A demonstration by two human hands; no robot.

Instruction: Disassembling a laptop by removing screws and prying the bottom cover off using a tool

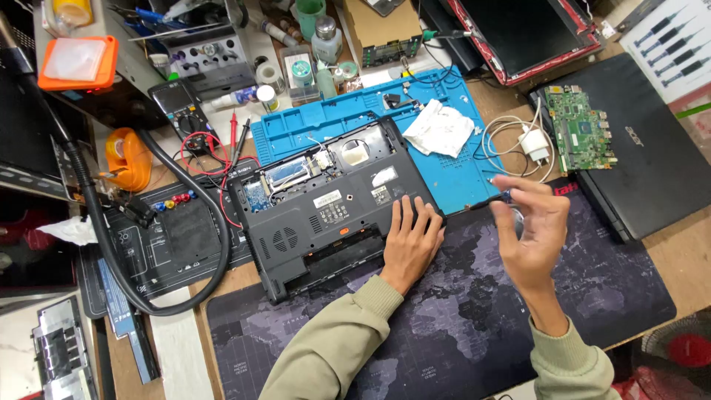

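Left hand (pixel 411 241) flat on the near right corner of the upturned black laptop base (pixel 326 204), fingers spread and open, gripping nothing, only pressing down. Right hand (pixel 529 226) raised above the dark world-map mat (pixel 459 311), just off the laptop's right edge, fingers pinched around a slim screwdriver (pixel 489 200) with a dark shaft and a blue end; blurred, so the exact grip hard to make out. Laptop base lying bottom up, partly on the map mat and partly on the blue repair mat (pixel 296 130), covers off at the far side, with memory bay and bare metal showing.

Risks, as a judgement only: with the driver held high and loose at the fingertips, easy to drop onto the open bays and scratch or short something. Base resting across two mats of uneven height, so liable to rock or slide if the pressing hand lifts. Small screws, if any are loose, quick to roll off into the dark pattern of the map mat and vanish. Red and black probe leads (pixel 215 148) lying just beside the far left corner of the base, apt to snag if it gets turned. Bare green circuit board (pixel 581 130) on the closed black laptop (pixel 652 155) at right, white charger and cable (pixel 529 141) just beside it, both near enough to a swinging elbow or wrist to be knocked off the table (pixel 689 252). Crumpled white cloth (pixel 441 127) on the blue mat, harmless.
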